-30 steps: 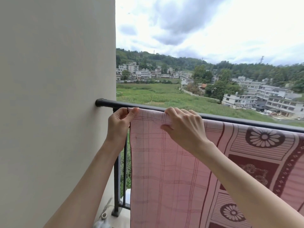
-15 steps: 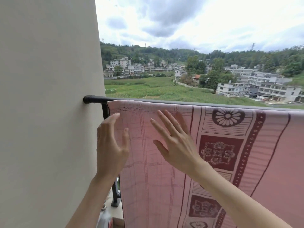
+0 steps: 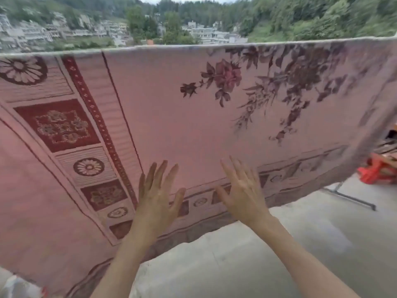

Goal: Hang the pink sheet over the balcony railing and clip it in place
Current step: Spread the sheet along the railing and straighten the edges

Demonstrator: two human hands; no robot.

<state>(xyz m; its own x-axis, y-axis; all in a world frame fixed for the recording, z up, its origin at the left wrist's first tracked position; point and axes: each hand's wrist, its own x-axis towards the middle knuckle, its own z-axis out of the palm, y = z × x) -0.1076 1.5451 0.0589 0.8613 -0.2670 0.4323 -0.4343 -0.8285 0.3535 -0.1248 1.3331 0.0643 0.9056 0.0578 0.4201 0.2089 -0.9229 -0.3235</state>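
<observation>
two bare hands raised before a hanging pink sheet (image 3: 171, 117).
left hand (image 3: 158, 196) and right hand (image 3: 242, 194), lower centre, fingers spread straight, grasping nothing; sheet drapes across the frame.

Soft, even daylight from an overcast sky, no hard shadows or glare, and the whole view smears with motion blur, worst on the far-right flowers of the pink sheet (image 3: 193, 117), while wide-angle distortion bows its top edge and stretches the corners

Concrete floor (image 3: 279, 250), wooded hillside (image 3: 311, 16) beyond
</observation>
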